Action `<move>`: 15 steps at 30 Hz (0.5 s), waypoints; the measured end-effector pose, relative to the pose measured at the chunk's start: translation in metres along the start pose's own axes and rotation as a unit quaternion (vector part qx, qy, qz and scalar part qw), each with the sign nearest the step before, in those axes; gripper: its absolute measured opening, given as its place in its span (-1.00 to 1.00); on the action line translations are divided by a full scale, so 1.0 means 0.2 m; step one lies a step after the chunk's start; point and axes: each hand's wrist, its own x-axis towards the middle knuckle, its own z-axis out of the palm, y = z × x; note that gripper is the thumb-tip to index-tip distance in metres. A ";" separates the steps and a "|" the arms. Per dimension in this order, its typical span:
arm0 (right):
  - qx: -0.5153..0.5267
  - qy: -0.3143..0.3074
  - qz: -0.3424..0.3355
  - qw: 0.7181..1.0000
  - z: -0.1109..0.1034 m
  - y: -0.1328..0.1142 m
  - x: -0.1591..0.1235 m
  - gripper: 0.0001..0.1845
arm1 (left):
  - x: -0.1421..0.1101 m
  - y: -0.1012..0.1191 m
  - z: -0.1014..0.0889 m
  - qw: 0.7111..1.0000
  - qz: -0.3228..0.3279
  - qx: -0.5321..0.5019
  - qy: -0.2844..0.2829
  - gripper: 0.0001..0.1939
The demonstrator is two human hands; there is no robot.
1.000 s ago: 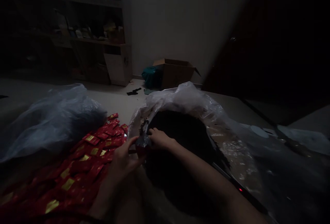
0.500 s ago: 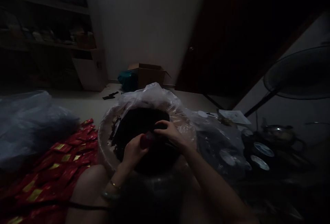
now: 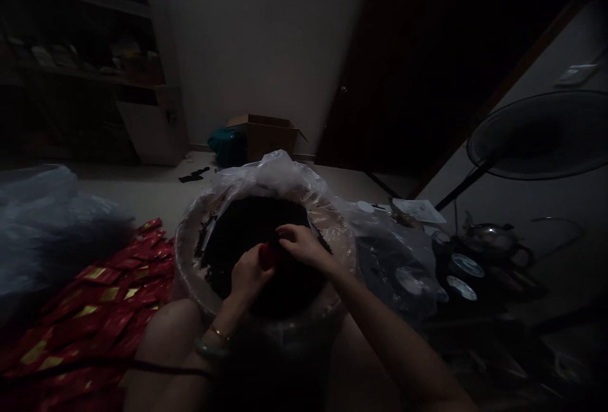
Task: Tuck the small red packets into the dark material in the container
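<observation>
A round tub [image 3: 186,273] lined with clear plastic [image 3: 280,174] stands between my knees. It holds a heap of dark, loose, crumbly stuff [image 3: 256,216] that looks like tea leaves. Over the heap, my left hand [image 3: 249,273] is closed around a small red packet [image 3: 268,255]. My right hand [image 3: 301,244] is at the packet's upper end, its fingers curled and pressed together. Whatever lies between those fingertips is too dark to make out.
Many red packets with gold labels [image 3: 109,295] lie at left beside a large clear plastic bag [image 3: 52,222]. At right are a plastic bag [image 3: 399,260], small dishes [image 3: 462,288], a teapot [image 3: 494,241] and a fan [image 3: 536,137]. A cardboard box [image 3: 270,137] stands ahead.
My right fingers have come down closer to the red packet's upper end. My left hand keeps its hold on the packet. The whole view has shifted slightly.
</observation>
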 end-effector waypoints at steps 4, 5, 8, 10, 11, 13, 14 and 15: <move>0.026 -0.051 -0.031 0.998 0.04 0.00 0.02 -0.66 | -0.01 -0.01 0.01 1.000 -0.001 0.010 -0.002 -0.61; 0.055 -0.058 -0.029 0.996 0.04 0.01 0.03 -0.65 | -0.01 -0.01 0.01 1.000 0.001 0.010 -0.001 -0.63; 0.105 -0.015 -0.012 0.994 0.03 0.09 0.06 -0.59 | 0.00 -0.05 -0.03 1.000 -0.006 0.001 0.017 -0.66; 0.039 0.005 -0.009 0.999 0.04 0.15 0.07 -0.55 | 0.01 -0.08 -0.07 0.999 -0.022 -0.010 0.042 -0.64; -0.007 -0.010 -0.014 1.000 0.06 0.19 0.07 -0.54 | 0.02 -0.10 -0.10 0.998 -0.030 -0.016 0.054 -0.63; -0.079 -0.079 -0.029 0.993 0.14 0.22 0.07 -0.35 | 0.03 -0.13 -0.15 0.996 -0.045 -0.027 0.077 -0.60; -0.115 -0.118 -0.037 0.986 0.19 0.23 0.06 -0.20 | 0.04 -0.14 -0.17 0.994 -0.047 -0.033 0.088 -0.59; -0.169 -0.156 -0.044 0.972 0.25 0.22 0.06 -0.05 | 0.04 -0.16 -0.18 0.993 -0.046 -0.040 0.097 -0.58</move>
